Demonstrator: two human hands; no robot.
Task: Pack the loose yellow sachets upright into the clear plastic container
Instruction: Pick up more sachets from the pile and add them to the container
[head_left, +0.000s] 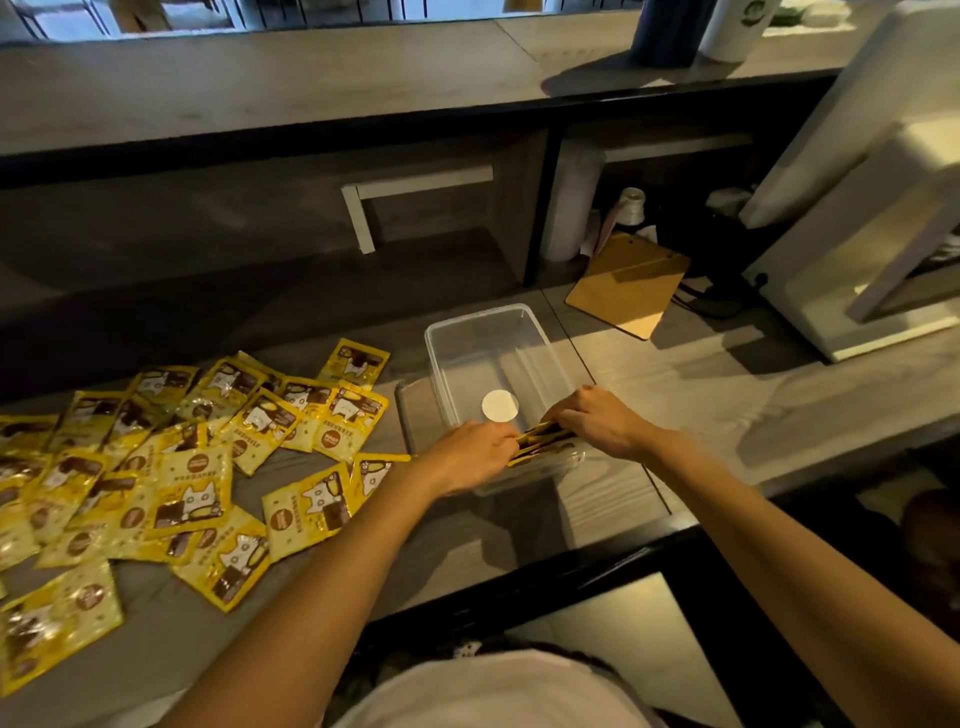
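While both bare arms reach forward over the worktop (701, 364), the left hand (470, 454) and the right hand (597, 421) meet at the near end of the clear plastic container (540, 332). Each hand has its grip pinched on one end of a small bunch of sachets (540, 441), which stands on edge just inside the near wall. It looks like a few packs, but the count is hard to tell. The rest of the container is bare, with a round white sticker (500, 406) on its floor. To the left, the loose yellow sachets (171, 467) lie flat in a messy pile. Farther back on the right, a brown clipboard (628, 286) lies flat.
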